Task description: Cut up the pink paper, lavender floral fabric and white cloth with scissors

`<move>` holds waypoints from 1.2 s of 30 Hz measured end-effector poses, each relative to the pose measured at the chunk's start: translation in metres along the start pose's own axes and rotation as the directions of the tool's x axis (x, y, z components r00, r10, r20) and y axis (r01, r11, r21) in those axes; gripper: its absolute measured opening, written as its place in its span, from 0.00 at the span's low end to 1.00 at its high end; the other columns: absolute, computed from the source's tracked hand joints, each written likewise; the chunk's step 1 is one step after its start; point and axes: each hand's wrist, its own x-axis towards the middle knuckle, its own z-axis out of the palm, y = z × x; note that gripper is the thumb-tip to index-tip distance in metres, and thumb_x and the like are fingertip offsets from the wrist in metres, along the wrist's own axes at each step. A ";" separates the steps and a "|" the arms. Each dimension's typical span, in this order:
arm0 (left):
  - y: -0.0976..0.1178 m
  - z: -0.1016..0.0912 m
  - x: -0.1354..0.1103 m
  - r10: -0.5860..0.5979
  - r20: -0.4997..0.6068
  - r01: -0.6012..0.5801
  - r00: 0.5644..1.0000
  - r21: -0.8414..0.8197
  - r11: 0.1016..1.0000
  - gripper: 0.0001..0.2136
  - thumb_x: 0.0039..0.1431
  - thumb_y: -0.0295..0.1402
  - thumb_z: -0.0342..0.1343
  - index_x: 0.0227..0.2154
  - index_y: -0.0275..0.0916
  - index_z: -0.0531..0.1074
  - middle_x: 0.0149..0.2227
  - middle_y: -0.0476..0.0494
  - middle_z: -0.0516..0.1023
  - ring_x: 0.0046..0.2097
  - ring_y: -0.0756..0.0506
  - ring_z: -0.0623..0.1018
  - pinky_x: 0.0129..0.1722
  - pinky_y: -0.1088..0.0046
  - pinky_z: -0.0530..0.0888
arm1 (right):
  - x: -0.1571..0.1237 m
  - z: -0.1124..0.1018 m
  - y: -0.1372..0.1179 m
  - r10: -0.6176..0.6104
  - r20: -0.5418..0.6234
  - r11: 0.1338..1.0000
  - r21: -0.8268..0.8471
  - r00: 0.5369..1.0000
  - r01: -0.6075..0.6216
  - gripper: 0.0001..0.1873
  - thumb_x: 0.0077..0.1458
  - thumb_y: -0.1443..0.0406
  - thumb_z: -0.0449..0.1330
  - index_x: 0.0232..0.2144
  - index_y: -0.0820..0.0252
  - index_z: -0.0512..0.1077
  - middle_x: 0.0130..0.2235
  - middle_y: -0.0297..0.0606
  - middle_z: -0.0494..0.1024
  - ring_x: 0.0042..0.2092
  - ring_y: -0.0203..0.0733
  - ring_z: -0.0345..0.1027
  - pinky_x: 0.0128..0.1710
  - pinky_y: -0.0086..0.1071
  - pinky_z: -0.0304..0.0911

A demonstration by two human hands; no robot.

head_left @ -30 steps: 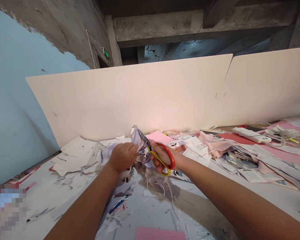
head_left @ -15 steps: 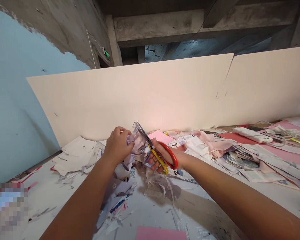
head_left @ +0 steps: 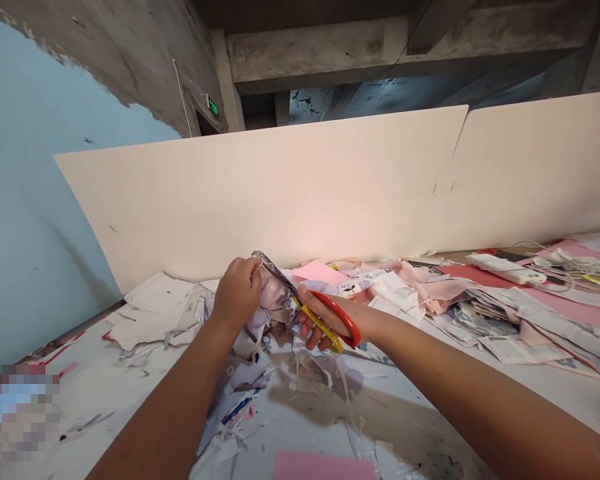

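My left hand is closed on a crumpled lilac piece, fabric or paper, held above the table. In my right hand are scissors with one red handle and one wrapped in yellow, ruler-marked tape. Their blades point up and left along the lilac piece, with the tips by my left fingertips. How far the blades are apart is hard to tell. Beneath my hands lie more lilac, flower-printed scraps and thin pale strips.
Torn white sheets lie at the left. Pink and patterned scraps, a stack of cut pieces and a white power strip with cables are at the right. A pink sheet lies at the near edge. A cream panel stands behind.
The scissors have shifted left, bringing the blade tips to my left hand. My left fingers have closed more tightly on the lilac piece.
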 end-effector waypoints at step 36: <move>-0.006 0.004 -0.008 0.436 -0.178 -0.372 0.882 0.302 0.878 0.08 0.52 0.24 0.47 0.32 0.38 0.69 0.30 0.44 0.70 0.36 0.47 0.69 0.35 0.71 0.63 | 0.002 -0.017 0.000 -0.044 0.094 0.999 0.004 0.995 0.044 0.38 0.42 0.35 0.34 0.22 0.63 0.61 0.14 0.27 0.59 0.11 0.30 0.56 0.10 0.25 0.54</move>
